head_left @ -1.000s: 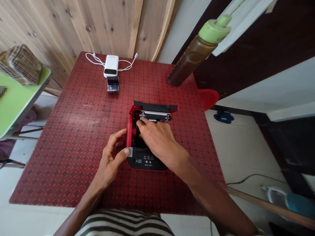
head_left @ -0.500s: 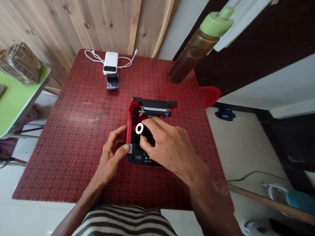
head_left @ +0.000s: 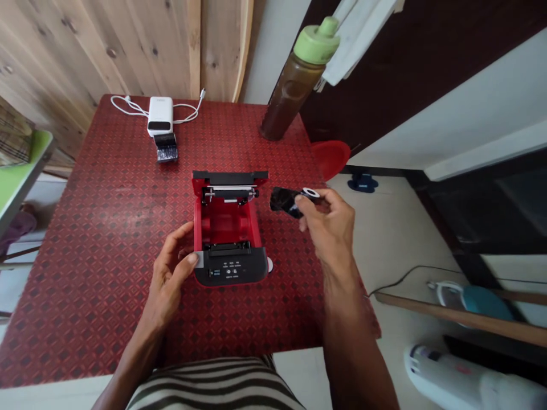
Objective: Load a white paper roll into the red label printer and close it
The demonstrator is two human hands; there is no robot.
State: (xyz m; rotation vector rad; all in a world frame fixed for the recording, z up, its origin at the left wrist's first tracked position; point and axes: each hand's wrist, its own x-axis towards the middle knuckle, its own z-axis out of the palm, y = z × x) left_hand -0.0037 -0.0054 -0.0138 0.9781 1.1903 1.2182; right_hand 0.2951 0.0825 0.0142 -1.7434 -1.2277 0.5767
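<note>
A small red and black label printer [head_left: 233, 265] sits on the table with its lid [head_left: 231, 177] raised and its red inner bay [head_left: 226, 222] exposed, no roll inside. My left hand [head_left: 173, 270] grips the printer's left side, thumb on the grey front corner and fingers along the wall. Off to the right of the printer, my right hand [head_left: 329, 222] pinches a roll of black label tape [head_left: 287, 200] with a white ring-shaped core end; a loose dark strip points left. A white round piece [head_left: 269, 265] shows at the printer's right front edge, partly hidden.
The patterned red table [head_left: 128, 319] holds a white power bank [head_left: 160, 114] with a white cable, a small black strip roll [head_left: 166, 148] and a tall brown bottle [head_left: 294, 85] with a green cap. A red stool [head_left: 331, 159] stands beyond the right edge.
My right hand has lifted the label roll out of the printer's bay and moved it right. My left hand has stayed on the printer's left side. The view has shifted to the right.
</note>
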